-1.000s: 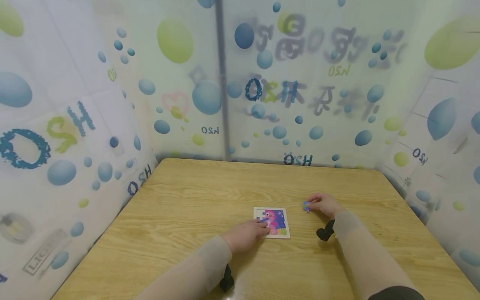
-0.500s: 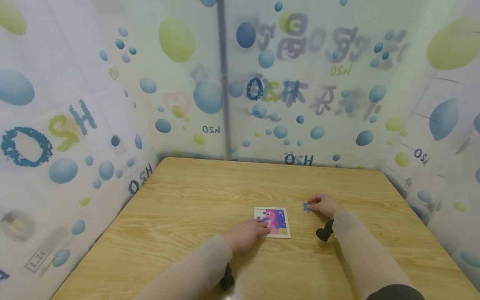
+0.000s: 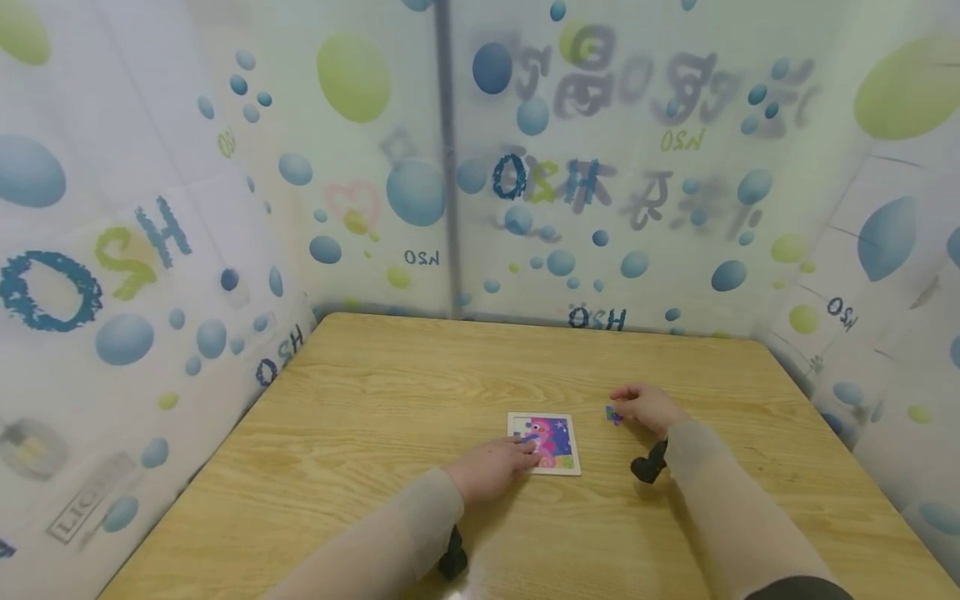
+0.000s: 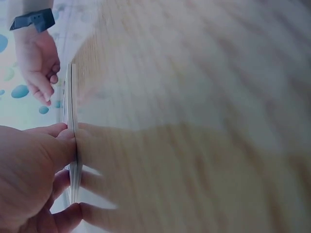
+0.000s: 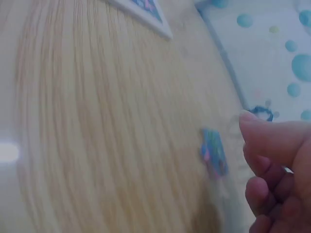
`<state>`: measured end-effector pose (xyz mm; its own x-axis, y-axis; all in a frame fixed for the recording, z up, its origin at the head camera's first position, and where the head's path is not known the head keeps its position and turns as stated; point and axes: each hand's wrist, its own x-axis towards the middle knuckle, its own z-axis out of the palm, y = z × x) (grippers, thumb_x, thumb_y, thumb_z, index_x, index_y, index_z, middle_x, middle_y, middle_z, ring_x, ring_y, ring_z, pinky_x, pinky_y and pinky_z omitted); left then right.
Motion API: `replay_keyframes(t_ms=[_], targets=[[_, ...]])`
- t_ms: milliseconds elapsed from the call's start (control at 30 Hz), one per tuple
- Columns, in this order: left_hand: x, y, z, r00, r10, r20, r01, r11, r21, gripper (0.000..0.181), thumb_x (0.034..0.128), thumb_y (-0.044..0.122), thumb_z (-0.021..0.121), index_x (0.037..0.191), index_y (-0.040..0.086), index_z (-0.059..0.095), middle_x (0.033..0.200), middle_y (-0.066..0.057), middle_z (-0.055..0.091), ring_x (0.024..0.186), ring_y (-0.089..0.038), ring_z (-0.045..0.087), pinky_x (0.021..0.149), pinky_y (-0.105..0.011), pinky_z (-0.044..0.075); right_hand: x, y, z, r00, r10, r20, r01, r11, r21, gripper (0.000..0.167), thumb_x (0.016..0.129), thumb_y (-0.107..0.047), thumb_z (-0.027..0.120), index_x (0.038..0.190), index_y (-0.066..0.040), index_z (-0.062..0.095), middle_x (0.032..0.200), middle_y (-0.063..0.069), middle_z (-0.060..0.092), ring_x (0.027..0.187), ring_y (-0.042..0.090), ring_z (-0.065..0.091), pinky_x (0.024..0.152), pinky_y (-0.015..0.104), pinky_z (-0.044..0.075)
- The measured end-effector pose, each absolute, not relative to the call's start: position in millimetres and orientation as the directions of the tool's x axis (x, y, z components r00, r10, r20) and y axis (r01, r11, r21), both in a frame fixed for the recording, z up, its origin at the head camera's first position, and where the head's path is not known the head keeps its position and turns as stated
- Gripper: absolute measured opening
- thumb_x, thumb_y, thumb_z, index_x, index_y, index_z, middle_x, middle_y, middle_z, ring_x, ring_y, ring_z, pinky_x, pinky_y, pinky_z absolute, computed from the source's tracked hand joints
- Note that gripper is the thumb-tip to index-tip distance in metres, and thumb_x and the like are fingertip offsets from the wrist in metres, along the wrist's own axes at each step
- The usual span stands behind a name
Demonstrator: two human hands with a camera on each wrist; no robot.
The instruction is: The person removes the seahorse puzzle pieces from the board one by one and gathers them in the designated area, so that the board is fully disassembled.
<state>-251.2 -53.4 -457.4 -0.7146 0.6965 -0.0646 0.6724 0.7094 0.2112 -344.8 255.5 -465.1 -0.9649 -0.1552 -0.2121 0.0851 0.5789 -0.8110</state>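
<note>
A small square jigsaw puzzle (image 3: 561, 446) with a white frame and a pink seahorse picture lies flat on the table. My left hand (image 3: 491, 471) rests on its left side, fingers stretched over the picture and covering part of it; the left wrist view shows the thumb (image 4: 63, 148) against the board's edge. To the right, my right hand (image 3: 651, 408) hovers with loosely bent fingers beside a small blue puzzle piece (image 3: 613, 414). In the right wrist view a gap separates that piece (image 5: 215, 153) from the thumb (image 5: 257, 128); the piece is blurred there.
The wooden table (image 3: 375, 383) extends around both hands. Patterned curtains (image 3: 360, 167) stand along its back and sides. Dark straps with small dark devices (image 3: 649, 462) sit at both wrists.
The blue piece has turned and sits slightly apart from the right fingers, which have lifted a little from it. My left hand has stayed on the puzzle.
</note>
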Motion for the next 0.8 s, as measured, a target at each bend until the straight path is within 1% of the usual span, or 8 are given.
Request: replay_keyframes(t_ms=[133, 267, 400, 600, 733, 800], targets=[[-251.9, -53.4, -457.3, -0.711, 0.7, -0.06, 0.676, 0.705, 0.212, 0.036, 0.1034, 0.017, 0.043, 0.138, 0.018, 0.054, 0.147, 0.0, 0.044, 0.135, -0.025, 0.041, 0.112, -0.034, 0.032, -345.7, 239.1, -457.0, -0.965, -0.168, -0.201, 0.059, 0.609, -0.791, 0.034, 0.095, -0.025, 0.061, 0.12, -0.002, 0.06, 0.111, 0.011, 0.062, 0.098, 0.025, 0.056, 0.088, 0.043, 0.047], [-252.6, -53.6, -457.1, -0.707, 0.704, -0.064, 0.68, 0.702, 0.211, 0.036, 0.1034, 0.018, 0.043, 0.138, 0.018, 0.054, 0.147, -0.001, 0.044, 0.135, -0.025, 0.041, 0.112, -0.034, 0.032, -347.1, 218.6, -453.7, -0.962, -0.188, -0.199, 0.045, 0.609, -0.792, 0.031, 0.094, -0.025, 0.062, 0.118, -0.005, 0.063, 0.111, 0.009, 0.062, 0.099, 0.024, 0.054, 0.087, 0.042, 0.046], [-254.0, -54.0, -458.2, -0.709, 0.701, -0.077, 0.674, 0.706, 0.217, 0.037, 0.1039, 0.019, 0.041, 0.139, 0.019, 0.053, 0.147, 0.0, 0.043, 0.135, -0.024, 0.04, 0.112, -0.034, 0.032, -346.8, 197.8, -455.3, -0.957, -0.209, -0.201, 0.045, 0.578, -0.815, 0.028, 0.094, -0.024, 0.064, 0.115, -0.006, 0.065, 0.11, 0.007, 0.062, 0.098, 0.023, 0.054, 0.086, 0.039, 0.046], [-254.3, -53.7, -457.7, -0.709, 0.702, -0.068, 0.677, 0.704, 0.213, 0.036, 0.1031, 0.018, 0.043, 0.138, 0.018, 0.054, 0.147, 0.0, 0.044, 0.134, -0.024, 0.041, 0.111, -0.034, 0.033, -340.8, 166.8, -455.3, -0.952, -0.248, -0.18, 0.012, 0.556, -0.831, 0.023, 0.092, -0.02, 0.066, 0.111, -0.007, 0.067, 0.105, 0.006, 0.063, 0.098, 0.022, 0.054, 0.091, 0.041, 0.045], [-254.3, -53.7, -458.1, -0.69, 0.722, -0.046, 0.706, 0.686, 0.176, 0.036, 0.103, 0.017, 0.043, 0.137, 0.016, 0.055, 0.145, -0.002, 0.047, 0.133, -0.024, 0.044, 0.11, -0.033, 0.034, -338.5, 149.5, -459.8, -0.95, -0.27, -0.155, -0.024, 0.56, -0.828, 0.018, 0.09, -0.017, 0.069, 0.105, -0.007, 0.069, 0.1, 0.005, 0.063, 0.094, 0.021, 0.054, 0.09, 0.041, 0.044], [-254.6, -54.0, -458.8, -0.681, 0.731, -0.037, 0.718, 0.677, 0.163, 0.036, 0.1032, 0.017, 0.042, 0.137, 0.015, 0.055, 0.144, -0.003, 0.047, 0.132, -0.024, 0.044, 0.111, -0.033, 0.034, -337.6, 142.8, -462.7, -0.948, -0.265, -0.177, 0.003, 0.547, -0.837, 0.015, 0.088, -0.016, 0.07, 0.101, -0.009, 0.07, 0.098, 0.004, 0.063, 0.093, 0.022, 0.054, 0.088, 0.04, 0.043]])
